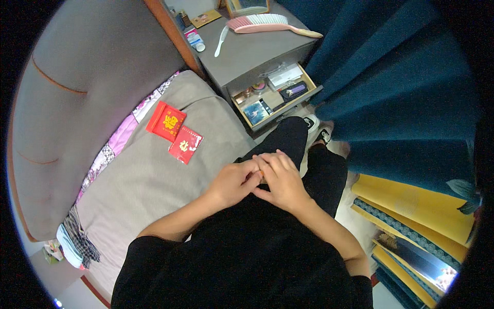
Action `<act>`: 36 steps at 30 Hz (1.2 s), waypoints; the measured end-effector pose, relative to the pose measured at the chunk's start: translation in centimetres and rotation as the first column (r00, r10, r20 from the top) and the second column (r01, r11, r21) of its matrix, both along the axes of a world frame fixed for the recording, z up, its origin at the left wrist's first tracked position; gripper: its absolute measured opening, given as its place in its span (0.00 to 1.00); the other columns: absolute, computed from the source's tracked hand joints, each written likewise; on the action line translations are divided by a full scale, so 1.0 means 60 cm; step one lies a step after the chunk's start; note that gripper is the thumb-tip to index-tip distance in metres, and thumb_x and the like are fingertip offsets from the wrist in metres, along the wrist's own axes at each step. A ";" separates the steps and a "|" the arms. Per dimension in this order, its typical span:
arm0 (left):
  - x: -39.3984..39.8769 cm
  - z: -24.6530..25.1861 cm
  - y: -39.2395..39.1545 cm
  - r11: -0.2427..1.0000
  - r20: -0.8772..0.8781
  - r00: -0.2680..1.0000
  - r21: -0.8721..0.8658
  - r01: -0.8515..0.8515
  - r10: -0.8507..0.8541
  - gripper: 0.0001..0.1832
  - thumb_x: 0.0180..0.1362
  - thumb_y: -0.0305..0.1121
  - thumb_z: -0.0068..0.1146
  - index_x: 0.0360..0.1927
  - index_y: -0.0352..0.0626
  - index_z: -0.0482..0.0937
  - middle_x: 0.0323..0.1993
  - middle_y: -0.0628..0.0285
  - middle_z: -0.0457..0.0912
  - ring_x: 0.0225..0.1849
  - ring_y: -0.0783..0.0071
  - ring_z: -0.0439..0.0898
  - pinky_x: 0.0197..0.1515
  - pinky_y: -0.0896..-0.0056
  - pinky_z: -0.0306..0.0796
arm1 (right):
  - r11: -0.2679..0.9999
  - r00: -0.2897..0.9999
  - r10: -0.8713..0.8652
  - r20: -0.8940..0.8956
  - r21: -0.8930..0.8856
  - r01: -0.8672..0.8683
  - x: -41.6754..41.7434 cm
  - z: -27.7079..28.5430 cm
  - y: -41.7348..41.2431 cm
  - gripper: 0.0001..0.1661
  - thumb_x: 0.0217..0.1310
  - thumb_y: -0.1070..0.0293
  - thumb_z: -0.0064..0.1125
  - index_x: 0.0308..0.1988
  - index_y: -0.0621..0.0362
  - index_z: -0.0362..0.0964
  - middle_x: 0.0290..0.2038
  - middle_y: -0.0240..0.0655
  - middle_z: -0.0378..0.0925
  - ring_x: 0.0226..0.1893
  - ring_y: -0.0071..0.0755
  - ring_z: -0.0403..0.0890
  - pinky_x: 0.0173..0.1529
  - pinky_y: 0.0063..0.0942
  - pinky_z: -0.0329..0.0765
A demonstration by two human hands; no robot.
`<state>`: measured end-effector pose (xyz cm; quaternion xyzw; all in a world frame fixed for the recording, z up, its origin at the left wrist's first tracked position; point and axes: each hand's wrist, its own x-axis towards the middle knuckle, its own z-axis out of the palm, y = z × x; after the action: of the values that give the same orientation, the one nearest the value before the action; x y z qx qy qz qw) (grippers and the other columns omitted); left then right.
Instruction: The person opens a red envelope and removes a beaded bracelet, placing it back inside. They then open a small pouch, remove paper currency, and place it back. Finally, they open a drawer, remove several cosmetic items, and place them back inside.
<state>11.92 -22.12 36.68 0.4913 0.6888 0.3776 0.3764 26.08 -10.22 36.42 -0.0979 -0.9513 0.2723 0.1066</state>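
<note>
My left hand (234, 182) and my right hand (283, 178) meet over my lap, their fingers bent and touching. A small orange spot (262, 174) shows between them at the left thumb tip; the fingers hide most of what is there, and I cannot tell what it is. Ahead and to the left, on the grey bed cover (154, 181), lie two red packets with gold characters: a larger red packet (166, 121) and a glossy red packet (186, 145), partly against each other. My legs in black trousers (287, 137) are under the hands.
A grey nightstand (247, 50) has its drawer (276, 120) pulled out, with boxes and small items inside. On top lie a pink bed brush (270, 28), a white plastic handle-like tool (220, 41) and a tube (195, 40). Blue curtains (397, 96) hang at the right; the padded headboard (96, 69) stands left.
</note>
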 end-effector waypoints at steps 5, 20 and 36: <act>0.011 0.008 0.007 0.999 0.115 0.993 -0.047 0.007 -0.001 0.08 0.61 0.33 0.54 0.36 0.38 0.76 0.24 0.55 0.78 0.24 0.59 0.78 0.30 0.62 0.70 | 0.996 0.994 -0.081 -0.074 0.021 0.083 0.009 -0.046 -0.007 0.34 0.51 0.62 0.64 0.57 0.62 0.66 0.47 0.42 0.73 0.48 0.46 0.76 0.61 0.46 0.70; 0.040 -0.100 0.029 0.983 -0.254 0.967 0.175 0.052 -0.006 0.50 0.45 0.34 0.72 0.69 0.37 0.54 0.50 0.45 0.76 0.49 0.50 0.79 0.48 0.61 0.75 | 0.922 0.910 -0.301 -0.286 -0.329 0.202 0.015 -0.061 0.012 0.13 0.53 0.76 0.59 0.42 0.63 0.76 0.42 0.43 0.76 0.46 0.50 0.77 0.59 0.48 0.72; 0.045 -0.121 0.019 0.996 -0.109 0.993 0.087 -0.027 0.036 0.26 0.53 0.36 0.67 0.51 0.38 0.67 0.48 0.48 0.79 0.46 0.49 0.81 0.46 0.59 0.76 | 0.608 0.742 -0.641 0.194 -0.462 0.646 0.062 -0.136 0.066 0.07 0.64 0.72 0.49 0.36 0.61 0.74 0.36 0.45 0.77 0.38 0.48 0.78 0.43 0.38 0.74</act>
<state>14.63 -20.96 29.40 0.5160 0.6996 0.3847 0.3103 29.82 -6.25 28.27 -0.4580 -0.7475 0.4524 0.1638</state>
